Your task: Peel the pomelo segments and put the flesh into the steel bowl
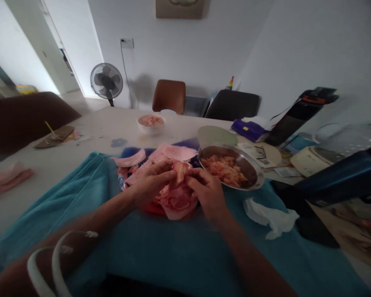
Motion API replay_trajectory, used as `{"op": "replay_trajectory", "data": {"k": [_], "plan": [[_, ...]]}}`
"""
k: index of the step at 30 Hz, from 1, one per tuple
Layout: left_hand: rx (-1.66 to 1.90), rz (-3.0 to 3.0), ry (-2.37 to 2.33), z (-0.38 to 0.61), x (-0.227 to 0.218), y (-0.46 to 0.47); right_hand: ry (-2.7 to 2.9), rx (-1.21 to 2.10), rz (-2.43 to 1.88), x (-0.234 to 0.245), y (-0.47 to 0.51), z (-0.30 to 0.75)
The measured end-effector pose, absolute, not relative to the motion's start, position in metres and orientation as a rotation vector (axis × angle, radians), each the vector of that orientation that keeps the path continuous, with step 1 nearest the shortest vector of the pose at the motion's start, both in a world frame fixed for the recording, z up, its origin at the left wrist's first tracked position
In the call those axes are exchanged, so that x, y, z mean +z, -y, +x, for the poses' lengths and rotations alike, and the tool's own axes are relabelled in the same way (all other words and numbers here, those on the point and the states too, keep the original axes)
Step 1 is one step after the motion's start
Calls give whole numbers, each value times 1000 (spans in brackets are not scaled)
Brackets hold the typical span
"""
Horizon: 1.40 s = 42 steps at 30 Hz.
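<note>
Between both hands is a pinkish-yellow piece of pomelo [181, 168], held up over a heap of peel. My left hand [156, 181] pinches its left side with thumb and fingertips. On the other side, the fingers of my right hand [208, 192] are closed on the same piece. Pink membranes and thick pomelo peel [176, 202] lie just beneath, on a dark blue and red printed wrapper. Right of the hands stands a steel bowl [253, 175] with loose peeled pulp [225, 169] in it. The fingertips partly cover the held piece.
A teal cloth [136, 251] covers the near table. A white bowl of pulp [151, 128] stands farther back. To the right are a crumpled tissue [270, 216], a dark blue bottle [343, 177], a black bottle [292, 121] and a purple tissue pack [250, 131]. Pink peel [9, 179] lies left.
</note>
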<state>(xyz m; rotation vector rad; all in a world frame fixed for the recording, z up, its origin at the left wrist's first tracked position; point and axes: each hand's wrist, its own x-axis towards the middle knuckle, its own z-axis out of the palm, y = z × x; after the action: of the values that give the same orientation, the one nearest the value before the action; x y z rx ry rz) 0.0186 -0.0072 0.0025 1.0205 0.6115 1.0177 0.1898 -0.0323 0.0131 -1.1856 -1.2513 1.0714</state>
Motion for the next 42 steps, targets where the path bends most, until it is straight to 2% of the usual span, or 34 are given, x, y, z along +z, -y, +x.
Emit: {"op": "replay_trajectory", "data": {"k": [9, 18, 27, 33, 42], "plan": [[963, 1207, -720, 19, 9, 13, 951, 1343, -1062, 12, 37, 180], [1094, 1735, -871, 20, 5, 12, 1175, 1296, -1050, 15, 41, 182], [1016, 1579, -825, 9, 2, 11, 1061, 1465, -810, 19, 42, 182], [925, 1356, -833, 6, 1, 13, 1137, 1397, -859, 14, 42, 184], [1059, 1406, -689, 7, 1, 9, 1353, 1153, -1027, 19, 45, 183]]}}
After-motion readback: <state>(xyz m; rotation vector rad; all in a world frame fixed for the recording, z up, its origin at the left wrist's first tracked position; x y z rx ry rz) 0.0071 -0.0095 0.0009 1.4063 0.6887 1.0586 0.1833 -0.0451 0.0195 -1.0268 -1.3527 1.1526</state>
